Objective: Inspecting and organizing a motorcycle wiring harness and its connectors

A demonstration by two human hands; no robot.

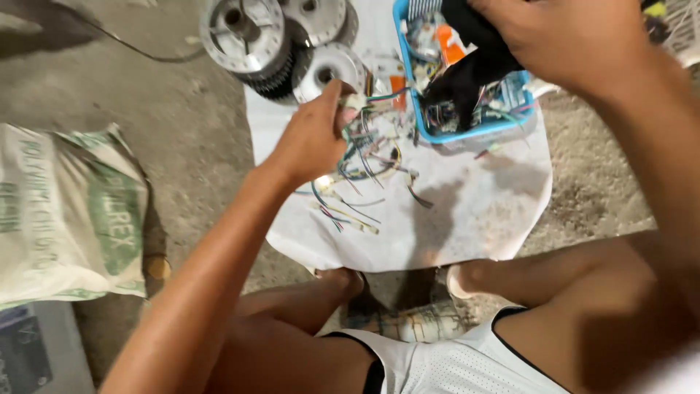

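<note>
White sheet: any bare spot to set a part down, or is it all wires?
The white sheet is bare on its near right, bordered by the blue basket above and the wire tangle to the left. A thin strip runs along its near edge. It is crowded under the left hand, around the metal hubs, and inside the basket, where the right hand grips black cloth.

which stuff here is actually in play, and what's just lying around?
In play: left hand gripping white connector of wire bundle; right hand on black item in blue basket; white sheet.
Lying about: metal hubs; sack.
</note>
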